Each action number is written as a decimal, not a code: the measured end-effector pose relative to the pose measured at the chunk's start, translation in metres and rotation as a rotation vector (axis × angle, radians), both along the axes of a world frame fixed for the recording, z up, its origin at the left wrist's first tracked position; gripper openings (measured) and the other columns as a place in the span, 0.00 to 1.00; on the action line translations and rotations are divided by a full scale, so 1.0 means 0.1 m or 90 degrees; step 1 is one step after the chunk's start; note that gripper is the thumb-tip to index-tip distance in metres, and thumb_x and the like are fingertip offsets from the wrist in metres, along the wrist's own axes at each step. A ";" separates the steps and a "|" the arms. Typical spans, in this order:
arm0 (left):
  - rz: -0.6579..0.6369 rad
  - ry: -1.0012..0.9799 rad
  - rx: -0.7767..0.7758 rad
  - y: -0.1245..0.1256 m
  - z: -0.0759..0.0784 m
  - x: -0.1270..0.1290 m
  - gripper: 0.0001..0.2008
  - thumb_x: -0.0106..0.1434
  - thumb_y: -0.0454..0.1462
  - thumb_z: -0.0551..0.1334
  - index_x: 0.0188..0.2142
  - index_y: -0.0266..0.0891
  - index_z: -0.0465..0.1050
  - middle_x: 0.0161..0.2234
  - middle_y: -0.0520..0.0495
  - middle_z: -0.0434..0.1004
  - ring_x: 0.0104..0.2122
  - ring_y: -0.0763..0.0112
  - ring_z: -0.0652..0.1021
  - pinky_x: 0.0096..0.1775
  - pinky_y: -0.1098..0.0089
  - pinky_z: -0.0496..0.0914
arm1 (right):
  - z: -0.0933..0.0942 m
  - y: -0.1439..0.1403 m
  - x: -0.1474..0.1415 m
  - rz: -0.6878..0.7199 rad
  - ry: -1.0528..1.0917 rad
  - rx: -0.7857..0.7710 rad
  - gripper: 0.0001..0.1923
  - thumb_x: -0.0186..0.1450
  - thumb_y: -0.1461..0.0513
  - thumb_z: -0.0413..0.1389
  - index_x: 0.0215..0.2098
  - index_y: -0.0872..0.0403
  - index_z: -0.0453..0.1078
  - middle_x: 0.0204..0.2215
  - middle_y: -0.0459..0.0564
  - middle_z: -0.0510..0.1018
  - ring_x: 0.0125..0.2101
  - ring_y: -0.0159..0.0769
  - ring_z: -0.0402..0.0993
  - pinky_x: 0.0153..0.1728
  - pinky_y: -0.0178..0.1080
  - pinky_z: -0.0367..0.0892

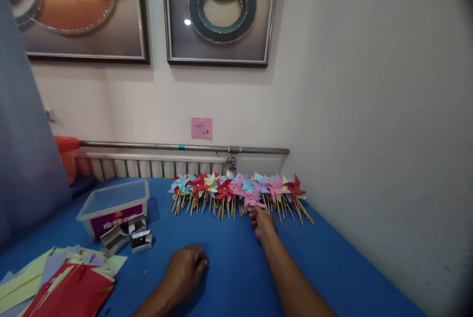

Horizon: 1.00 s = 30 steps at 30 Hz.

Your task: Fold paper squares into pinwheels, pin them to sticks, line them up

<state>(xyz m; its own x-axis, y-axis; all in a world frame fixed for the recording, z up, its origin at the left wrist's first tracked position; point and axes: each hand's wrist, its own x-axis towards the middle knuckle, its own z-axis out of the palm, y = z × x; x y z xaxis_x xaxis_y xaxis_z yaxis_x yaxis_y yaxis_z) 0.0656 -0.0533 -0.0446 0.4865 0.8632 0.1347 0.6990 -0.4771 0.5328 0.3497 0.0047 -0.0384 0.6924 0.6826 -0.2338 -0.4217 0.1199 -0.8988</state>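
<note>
Reaching out across a blue-covered bench [229, 258], the right hand [263, 222] has its fingertips closed on the stick of a pink pinwheel [252, 198] at the front of the pinwheel row [236, 190], which runs along the back edge of the bench. The left hand [185, 269] is curled into a loose fist resting on the cloth, holding nothing as far as I can see. Over on the left sits a clear plastic tub [114, 205] with 2 small open boxes [133, 236] just in front, and a messy stack of colored paper sheets [61, 280] at the near corner. Behind all that there's a radiator [148, 165] with a pipe [185, 148] above it, a pink sticky note [201, 127] on the wall, and 2 framed pictures [220, 12] higher up.
</note>
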 end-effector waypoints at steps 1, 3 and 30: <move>0.003 0.002 0.000 0.00 0.00 0.00 0.09 0.64 0.33 0.58 0.33 0.39 0.77 0.34 0.49 0.81 0.36 0.69 0.77 0.38 0.70 0.59 | 0.01 0.00 0.00 0.002 0.006 0.002 0.11 0.62 0.62 0.60 0.23 0.55 0.70 0.15 0.45 0.77 0.13 0.27 0.68 0.13 0.28 0.54; 0.006 0.006 0.000 -0.01 0.01 0.00 0.09 0.65 0.33 0.57 0.33 0.39 0.77 0.34 0.49 0.81 0.36 0.70 0.77 0.38 0.70 0.59 | 0.02 0.00 0.00 0.007 0.016 0.007 0.09 0.62 0.62 0.60 0.24 0.55 0.70 0.15 0.44 0.77 0.13 0.27 0.67 0.13 0.27 0.54; 0.008 0.000 0.024 -0.01 0.03 -0.01 0.10 0.65 0.34 0.57 0.32 0.39 0.77 0.34 0.47 0.81 0.36 0.68 0.78 0.37 0.70 0.61 | 0.06 -0.31 -0.41 0.062 -0.220 0.020 0.16 0.61 0.51 0.59 0.22 0.51 0.66 0.14 0.39 0.69 0.13 0.28 0.60 0.16 0.32 0.52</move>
<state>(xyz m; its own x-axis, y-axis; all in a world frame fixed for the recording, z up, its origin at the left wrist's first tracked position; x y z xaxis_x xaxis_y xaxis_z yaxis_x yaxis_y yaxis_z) 0.0647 -0.0540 -0.0413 0.4763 0.8631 0.1677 0.7047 -0.4888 0.5142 0.3090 -0.0260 -0.0328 0.6582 0.7524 0.0256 -0.1041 0.1246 -0.9867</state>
